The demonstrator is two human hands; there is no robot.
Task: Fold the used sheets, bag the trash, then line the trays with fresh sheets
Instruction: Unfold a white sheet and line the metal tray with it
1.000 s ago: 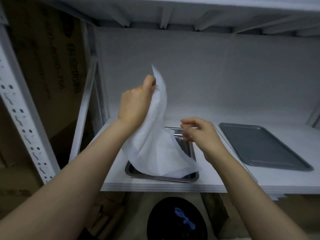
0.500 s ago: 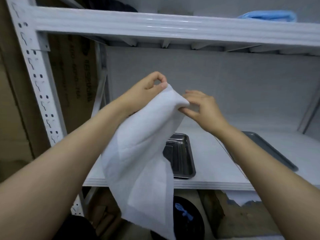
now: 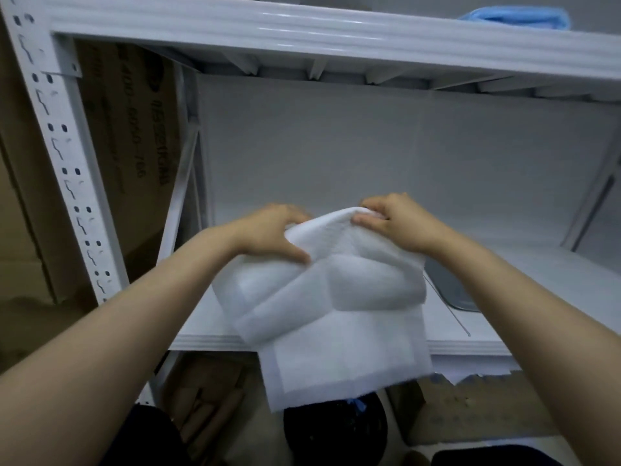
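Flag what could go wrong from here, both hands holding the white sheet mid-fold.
1. The left hand and right hand hold the white sheet only along its top; the lower layers hang loose and look offset, so the fold may come out skewed.
2. It hangs past the shelf edge above the black bin; a slipped grip would likely drop it in unfolded.

White metal rack w/ perforated upright [image 3: 64, 163] at L, upper shelf [image 3: 336, 31] overhead, white shelf board [image 3: 564, 277] below. Grey back wall [image 3: 369, 146]. Printed cardboard box [image 3: 134, 136] L of rack; more cardboard [image 3: 208, 398] on floor underneath. Light dim.
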